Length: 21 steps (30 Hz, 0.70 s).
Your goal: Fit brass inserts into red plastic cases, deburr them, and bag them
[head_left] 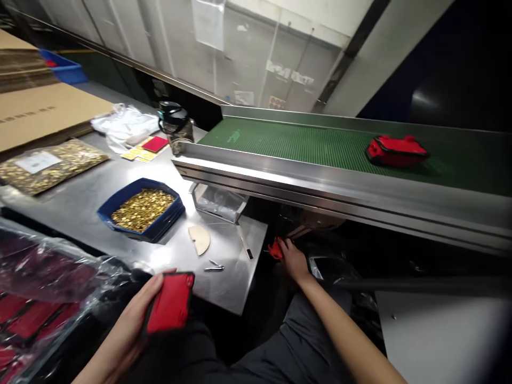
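My left hand [138, 312] is closed around the edge of a red phone case [171, 304] with a black rim, held low in front of the table's near edge. Just past the table's right corner, my right hand [294, 260] grips a small orange-red thing [275, 249]; its kind is hard to make out. Small metal pieces [214, 266] and a pale half-round disc [199, 240] lie on the steel table [224, 290]. Farther back, a dark blue tray [160, 230] holds many small brass-coloured parts. At the lower left, red cases [36, 319] lie in a clear plastic bag.
A green conveyor belt [280, 140] with metal sides crosses behind the table, carrying red-and-black cases [398, 151]. A bag of brass parts [76, 160], cardboard [44, 109], a dark jar [178, 128] and a grey bin [220, 215] stand around. A white surface [444, 336] is at right.
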{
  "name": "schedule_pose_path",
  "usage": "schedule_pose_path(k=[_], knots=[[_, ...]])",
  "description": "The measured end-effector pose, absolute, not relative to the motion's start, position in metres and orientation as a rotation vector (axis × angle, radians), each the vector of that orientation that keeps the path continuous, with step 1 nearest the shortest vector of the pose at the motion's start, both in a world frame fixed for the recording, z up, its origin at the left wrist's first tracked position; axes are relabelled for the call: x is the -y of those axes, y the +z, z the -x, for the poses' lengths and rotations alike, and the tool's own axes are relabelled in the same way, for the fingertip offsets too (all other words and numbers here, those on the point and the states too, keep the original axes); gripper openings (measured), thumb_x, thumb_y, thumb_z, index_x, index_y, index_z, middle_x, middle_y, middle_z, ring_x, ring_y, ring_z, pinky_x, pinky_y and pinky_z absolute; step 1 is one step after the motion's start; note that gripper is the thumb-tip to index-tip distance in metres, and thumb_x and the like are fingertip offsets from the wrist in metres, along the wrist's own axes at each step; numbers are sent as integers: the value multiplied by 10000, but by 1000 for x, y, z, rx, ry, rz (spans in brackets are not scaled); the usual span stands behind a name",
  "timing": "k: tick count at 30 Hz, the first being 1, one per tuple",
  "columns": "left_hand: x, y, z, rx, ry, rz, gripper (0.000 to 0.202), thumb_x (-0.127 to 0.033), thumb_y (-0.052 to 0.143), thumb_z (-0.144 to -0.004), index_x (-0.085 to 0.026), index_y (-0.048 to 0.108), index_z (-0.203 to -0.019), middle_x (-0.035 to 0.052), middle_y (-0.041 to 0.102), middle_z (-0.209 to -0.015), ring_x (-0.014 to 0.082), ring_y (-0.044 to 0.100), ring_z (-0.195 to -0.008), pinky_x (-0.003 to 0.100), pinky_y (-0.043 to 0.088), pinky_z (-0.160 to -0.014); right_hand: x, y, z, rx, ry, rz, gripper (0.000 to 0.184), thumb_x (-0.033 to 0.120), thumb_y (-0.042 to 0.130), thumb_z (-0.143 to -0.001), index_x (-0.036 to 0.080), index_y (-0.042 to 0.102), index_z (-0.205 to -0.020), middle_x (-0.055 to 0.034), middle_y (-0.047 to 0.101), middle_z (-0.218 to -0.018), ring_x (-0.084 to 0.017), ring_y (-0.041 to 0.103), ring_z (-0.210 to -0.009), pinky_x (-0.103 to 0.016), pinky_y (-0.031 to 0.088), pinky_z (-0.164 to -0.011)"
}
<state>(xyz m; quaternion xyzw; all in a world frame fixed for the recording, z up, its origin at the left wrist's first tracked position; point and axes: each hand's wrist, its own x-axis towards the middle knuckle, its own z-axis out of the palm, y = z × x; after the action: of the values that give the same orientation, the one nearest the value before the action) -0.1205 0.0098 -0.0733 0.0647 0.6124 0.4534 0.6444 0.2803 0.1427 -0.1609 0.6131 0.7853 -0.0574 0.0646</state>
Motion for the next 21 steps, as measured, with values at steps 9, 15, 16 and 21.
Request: schedule_pose_path(k=[9,15,16,21], knots=[[-74,-107,144,-1788,1077,-704,672,-726,599,-768,-176,670,-1148,100,746,-1100,311,689,-1016,395,560,-891,-124,-175,-276,-2384,-184,-2254,413,163,522,-864,176,486,-1276,-130,544,-1277,-227,687,-919,-292,513,-677],[-73,-121,157,-1984,957,-933,740,-705,475,-839,-120,651,-1257,201,654,-1284,395,573,-1250,542,375,-1132,-98,-121,-234,-2371,-58,-2673,312,297,343,-978,101,491,-1172,-210,562,-1075,-348,623,-1019,-473,521,-842],[-72,-122,159,-2001,940,-965,755,-699,453,-845,-100,649,-1262,219,642,-1284,405,567,-1255,552,370,-1134,-99,-107,-214,-2454,-113,-2624,319,326,330,-1001,120,503,-1171,-197,578,-1087,-325,620,-1035,-453,521,-873],[-69,-122,159,-2038,906,-1061,792,-663,395,-876,-39,593,-1323,240,633,-1234,407,591,-1211,569,408,-1112,-157,-54,-73,-2782,-472,-1999,261,299,397,-1038,246,634,-1136,-67,671,-1123,-177,646,-1041,-288,507,-947]])
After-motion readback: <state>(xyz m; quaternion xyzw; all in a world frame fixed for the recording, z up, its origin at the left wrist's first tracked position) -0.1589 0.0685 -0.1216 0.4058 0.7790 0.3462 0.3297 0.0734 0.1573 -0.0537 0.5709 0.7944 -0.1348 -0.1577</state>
